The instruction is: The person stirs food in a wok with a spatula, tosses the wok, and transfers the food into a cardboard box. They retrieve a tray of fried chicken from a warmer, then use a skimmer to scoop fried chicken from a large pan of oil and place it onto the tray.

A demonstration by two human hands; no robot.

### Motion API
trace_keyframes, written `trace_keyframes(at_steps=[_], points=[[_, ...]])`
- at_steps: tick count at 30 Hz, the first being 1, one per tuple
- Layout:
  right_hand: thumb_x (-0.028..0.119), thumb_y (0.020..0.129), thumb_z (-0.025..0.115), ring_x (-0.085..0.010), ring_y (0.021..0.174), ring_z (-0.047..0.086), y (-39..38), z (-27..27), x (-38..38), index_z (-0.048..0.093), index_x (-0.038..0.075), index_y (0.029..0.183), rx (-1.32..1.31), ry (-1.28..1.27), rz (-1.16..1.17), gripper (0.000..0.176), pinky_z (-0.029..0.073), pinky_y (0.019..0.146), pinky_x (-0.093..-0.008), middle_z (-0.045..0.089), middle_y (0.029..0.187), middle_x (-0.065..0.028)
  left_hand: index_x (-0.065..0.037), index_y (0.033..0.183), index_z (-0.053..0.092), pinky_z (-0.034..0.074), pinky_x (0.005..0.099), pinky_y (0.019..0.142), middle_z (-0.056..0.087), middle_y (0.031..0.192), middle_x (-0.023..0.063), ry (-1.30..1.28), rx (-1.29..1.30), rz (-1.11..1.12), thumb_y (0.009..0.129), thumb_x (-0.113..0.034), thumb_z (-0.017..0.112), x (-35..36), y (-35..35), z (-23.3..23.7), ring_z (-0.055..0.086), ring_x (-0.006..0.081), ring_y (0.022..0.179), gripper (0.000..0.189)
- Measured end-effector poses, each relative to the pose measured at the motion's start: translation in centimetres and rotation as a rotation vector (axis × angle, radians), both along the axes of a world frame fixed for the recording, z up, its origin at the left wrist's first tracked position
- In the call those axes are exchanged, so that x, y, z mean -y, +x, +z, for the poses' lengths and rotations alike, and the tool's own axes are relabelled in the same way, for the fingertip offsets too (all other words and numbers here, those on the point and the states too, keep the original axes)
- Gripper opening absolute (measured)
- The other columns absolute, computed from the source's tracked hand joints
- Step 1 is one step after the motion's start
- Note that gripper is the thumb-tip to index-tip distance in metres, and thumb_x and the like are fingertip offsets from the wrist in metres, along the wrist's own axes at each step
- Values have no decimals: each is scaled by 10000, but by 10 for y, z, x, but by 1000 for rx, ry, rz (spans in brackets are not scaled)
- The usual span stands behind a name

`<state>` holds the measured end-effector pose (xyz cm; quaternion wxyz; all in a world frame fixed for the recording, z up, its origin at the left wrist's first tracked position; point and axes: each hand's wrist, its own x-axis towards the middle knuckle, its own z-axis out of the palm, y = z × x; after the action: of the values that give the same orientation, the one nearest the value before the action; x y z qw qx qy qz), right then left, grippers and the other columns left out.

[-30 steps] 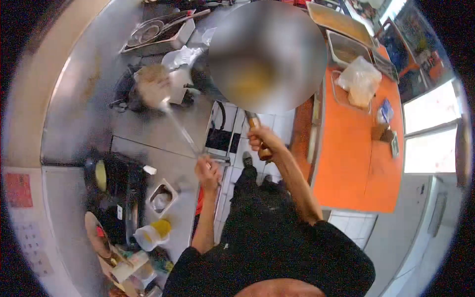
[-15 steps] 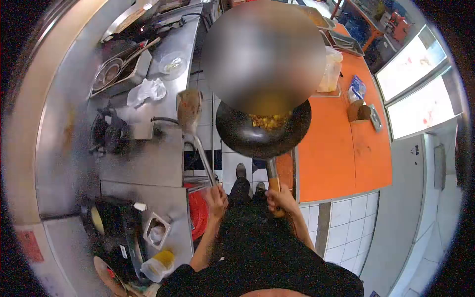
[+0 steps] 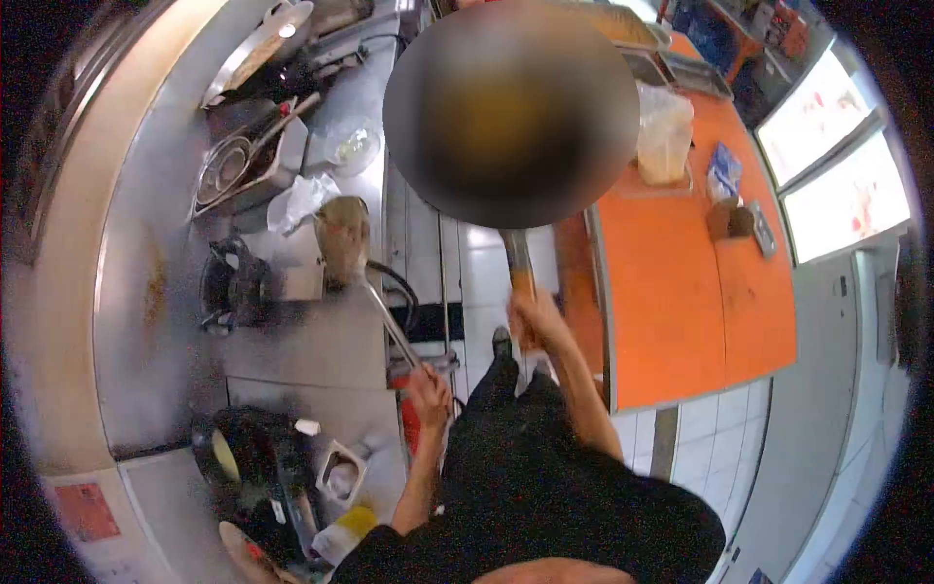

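My left hand (image 3: 429,394) is closed around the long metal handle of a wok spatula (image 3: 342,238). Its broad, stained blade is raised in front of the left counter's edge. My right hand (image 3: 532,319) grips the wooden part of a wok's handle (image 3: 519,258), its arm stretched forward over the floor between the counters. A round blur covers the wok's bowl; a yellow patch shows dimly within that blur, too smeared to make out as food.
On the left, a steel counter (image 3: 306,341) carries a burner (image 3: 233,282), a metal container with strainers (image 3: 255,170) and a clear bowl (image 3: 355,148). An orange table (image 3: 671,292) on the right bears a plastic container (image 3: 664,141). Tiled floor (image 3: 486,282) runs between them.
The wok has moved farther up the view with my right hand, so its bowl is now behind the blur. The spatula's blade has shifted left and slightly down.
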<state>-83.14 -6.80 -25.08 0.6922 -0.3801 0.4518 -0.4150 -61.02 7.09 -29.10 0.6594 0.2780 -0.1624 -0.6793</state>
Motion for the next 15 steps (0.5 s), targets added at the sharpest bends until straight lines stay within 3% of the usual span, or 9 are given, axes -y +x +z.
trace_keyframes(at_steps=[2, 6, 7, 8, 9, 10, 12, 13, 15], points=[[201, 793, 559, -166, 385, 490, 8, -24, 59, 521, 66, 672, 78, 136, 63, 185, 410, 388, -296, 524, 503, -57, -115, 865, 417, 276, 204, 319, 336, 522, -27, 179, 647, 194, 972, -401, 382, 6, -13, 1, 307, 57, 364, 308], [204, 776, 574, -154, 386, 480, -6, 15, 4, 492, 64, 699, 44, 202, 15, 180, 407, 387, -289, 506, 529, -61, -113, 853, 411, 279, 199, 325, 334, 538, -25, 219, 539, 191, 970, -416, 380, 20, -13, 13, 289, 55, 369, 325], [158, 771, 577, -147, 411, 489, -15, -14, -16, 490, 58, 774, -233, 36, 101, 132, 414, 382, -292, 515, 586, -64, -112, 851, 413, 280, 199, 327, 344, 544, -25, 210, 582, 176, 969, -418, 382, 18, -9, 12, 298, 53, 375, 329], [164, 776, 574, -151, 458, 513, -21, 30, -38, 514, 66, 809, 49, 211, 192, 119, 435, 417, -310, 545, 641, -74, -111, 850, 416, 280, 199, 329, 354, 551, -26, 205, 628, 152, 968, -420, 383, 14, -4, 12, 306, 51, 380, 332], [147, 770, 582, -123, 399, 476, -13, 48, -53, 474, 76, 741, 112, 306, 60, 132, 406, 376, -273, 466, 522, -12, -114, 836, 413, 270, 198, 312, 356, 540, -28, 246, 567, 196, 970, -419, 376, 8, 0, -2, 305, 50, 372, 336], [147, 770, 582, -123, 399, 476, -12, 19, -42, 474, 76, 741, 110, 301, 62, 132, 406, 376, -273, 466, 522, -12, -114, 836, 413, 270, 198, 312, 356, 540, -28, 243, 564, 199, 970, -419, 376, 9, 3, -10, 305, 50, 372, 336], [158, 775, 584, -121, 403, 468, -12, -60, -13, 486, 77, 753, -271, -133, 48, 129, 406, 382, -280, 483, 561, -11, -118, 852, 430, 265, 203, 300, 364, 537, -29, 233, 631, 123, 972, -412, 378, 2, 10, -21, 316, 50, 368, 322], [211, 805, 564, -109, 394, 437, 1, -22, 19, 504, 89, 726, 2, 175, 157, 157, 374, 367, -270, 489, 573, 1, -118, 852, 430, 265, 203, 300, 364, 537, -29, 237, 634, 126, 972, -412, 378, 6, 11, -31, 316, 50, 368, 322], [324, 827, 562, -132, 451, 491, 29, -41, 97, 557, 86, 706, 163, 79, 119, 267, 401, 429, -291, 526, 560, -19, -125, 846, 426, 263, 203, 300, 371, 544, -30, 368, 465, 348, 970, -406, 391, 19, 6, -45, 327, 48, 369, 309]])
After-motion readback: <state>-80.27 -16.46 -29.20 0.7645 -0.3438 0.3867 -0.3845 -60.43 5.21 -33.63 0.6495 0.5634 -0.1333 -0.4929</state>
